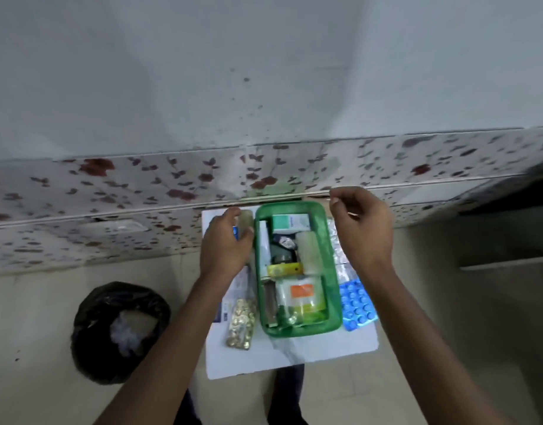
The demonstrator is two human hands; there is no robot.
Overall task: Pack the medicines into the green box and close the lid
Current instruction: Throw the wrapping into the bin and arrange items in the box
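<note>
White board-like desk (294,357) nearest; on it a gold foil blister strip (240,323) left of the translucent green plastic box (333,314), a blue blister pack (357,305) right of it. Box open, half packed with cartons and tubes. Left hand (225,245), fingers curled on a pale bottle (245,220), partly hidden. Right hand (362,230), fingers loosely bent, empty, above silver strips (339,250). Risk: overfilling may block the lid; lid not seen.

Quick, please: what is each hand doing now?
Left hand: closed on a small translucent bottle.
Right hand: half-curled, apparently holding nothing.
</note>
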